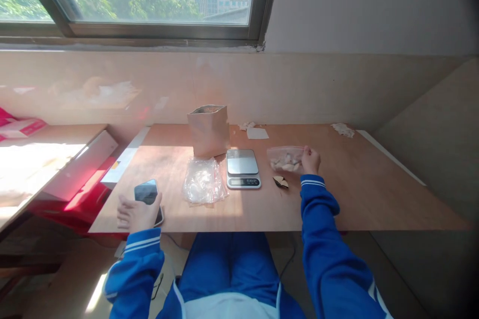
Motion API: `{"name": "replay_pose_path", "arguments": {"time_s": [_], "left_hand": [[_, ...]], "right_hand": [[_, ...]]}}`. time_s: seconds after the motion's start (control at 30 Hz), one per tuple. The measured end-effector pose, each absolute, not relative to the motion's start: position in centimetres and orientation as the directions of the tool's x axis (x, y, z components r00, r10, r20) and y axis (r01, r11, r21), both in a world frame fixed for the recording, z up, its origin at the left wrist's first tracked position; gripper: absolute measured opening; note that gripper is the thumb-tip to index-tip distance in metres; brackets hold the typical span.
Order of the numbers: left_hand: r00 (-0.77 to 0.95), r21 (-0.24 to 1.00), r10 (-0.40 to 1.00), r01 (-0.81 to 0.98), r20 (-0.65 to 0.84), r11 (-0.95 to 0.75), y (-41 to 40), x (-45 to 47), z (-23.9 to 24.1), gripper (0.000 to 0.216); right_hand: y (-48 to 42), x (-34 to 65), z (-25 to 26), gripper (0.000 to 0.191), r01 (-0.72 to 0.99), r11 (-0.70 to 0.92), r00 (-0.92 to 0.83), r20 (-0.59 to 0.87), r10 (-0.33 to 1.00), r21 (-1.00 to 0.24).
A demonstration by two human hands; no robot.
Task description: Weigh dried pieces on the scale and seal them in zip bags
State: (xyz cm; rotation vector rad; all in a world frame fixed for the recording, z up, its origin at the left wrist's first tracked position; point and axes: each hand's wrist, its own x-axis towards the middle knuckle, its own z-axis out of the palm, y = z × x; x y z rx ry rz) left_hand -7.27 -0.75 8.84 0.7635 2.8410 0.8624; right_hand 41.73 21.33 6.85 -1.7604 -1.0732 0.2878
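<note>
My left hand [140, 213] lies over a dark smartphone [146, 191] at the table's left front, its fingers spread out past the phone's side. At the right, my right hand [312, 160] is closed on the end of a clear zip bag [286, 158] with pale pieces inside. Just below that bag sits a small dark and cream-coloured scrap [280, 182]. A digital kitchen scale [243, 163] stands mid-table, its steel plate bare. Beside it on the left is a stack of clear plastic bags [203, 181]. Behind these stands an open brown paper pouch [210, 131], upright; its contents are hidden.
Near the wall lie a white card [257, 133] and crumpled paper [247, 125]. More crumpled paper [343, 130] is at the back right of the wooden table [359, 184]. A second table [52, 147] with pink items stands at the left, below the window.
</note>
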Motion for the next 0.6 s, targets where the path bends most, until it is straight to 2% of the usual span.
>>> {"name": "replay_pose_path", "arguments": {"time_s": [0.1,0.2,0.27,0.37,0.47,0.6], "left_hand": [[-0.881,0.473,0.473,0.412,-0.011,0.779,-0.8,-8.1,7.3,0.123],[-0.883,0.428,0.467,0.402,-0.055,0.810,-0.7,-8.5,6.1,0.127],[-0.882,0.410,0.465,0.397,-0.077,0.822,-0.6,-8.7,5.8,0.127],[-0.878,0.370,0.476,0.424,-0.059,0.827,-0.5,-8.8,6.0,0.124],[-0.863,0.341,0.505,0.474,-0.005,0.812,-0.3,-8.7,6.4,0.118],[-0.841,0.336,0.541,0.512,0.007,0.791,-0.3,-9.4,6.3,0.112]], "right_hand": [[21.1,41.7,5.6,0.028,0.591,-0.119,0.593,0.330,0.735,-0.798],[19.0,40.5,4.8,0.034,0.662,-0.111,0.591,0.425,0.686,-0.741],[16.9,39.4,4.3,0.038,0.753,-0.088,0.525,0.515,0.678,-0.652],[13.4,37.5,3.4,0.031,0.828,0.025,0.372,0.581,0.724,-0.561],[10.5,35.9,2.3,0.028,0.842,0.124,0.250,0.584,0.772,-0.525],[8.4,35.1,0.4,0.040,0.878,0.103,0.167,0.500,0.850,-0.468]]}}
